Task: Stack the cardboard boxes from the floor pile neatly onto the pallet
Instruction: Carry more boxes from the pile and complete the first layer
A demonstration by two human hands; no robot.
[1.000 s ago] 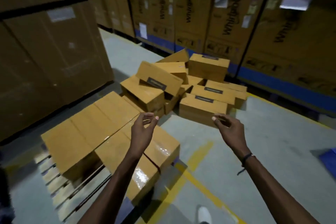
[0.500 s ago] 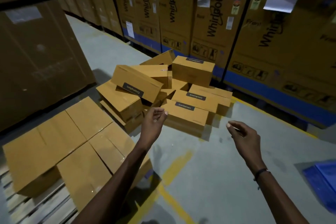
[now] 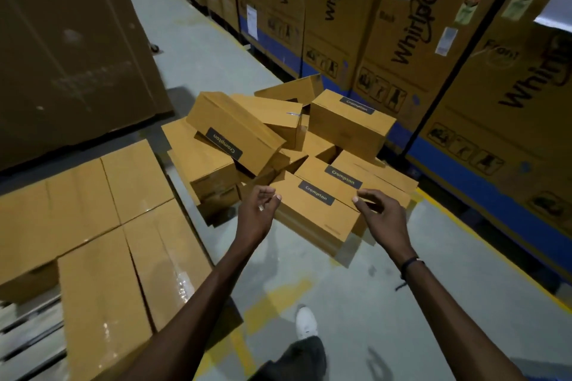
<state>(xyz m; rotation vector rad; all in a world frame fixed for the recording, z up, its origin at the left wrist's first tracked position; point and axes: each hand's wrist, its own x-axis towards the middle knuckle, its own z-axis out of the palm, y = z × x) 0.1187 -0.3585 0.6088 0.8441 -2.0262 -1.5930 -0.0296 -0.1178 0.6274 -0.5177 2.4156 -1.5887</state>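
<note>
Right now both arms reach out toward a jumbled pile of cardboard boxes (image 3: 278,145) on the grey floor (image 3: 418,272). The left hand (image 3: 255,213) and the right hand (image 3: 382,215) hang in the air on either side of the nearest box (image 3: 312,213), fingers loosely spread and curved, holding nothing; neither hand plainly touches the cardboard. That box lies flat at the front of the pile, with a dark label facing up. Behind it other boxes lean at odd angles on one another. To the left, four boxes (image 3: 102,226) lie flat and side by side on the wooden pallet (image 3: 28,334), close to the pile. Tall printed cartons (image 3: 402,40) line the far side. A white shoe (image 3: 306,323) stands on the floor below the arms, near a yellow line (image 3: 278,297).
</note>
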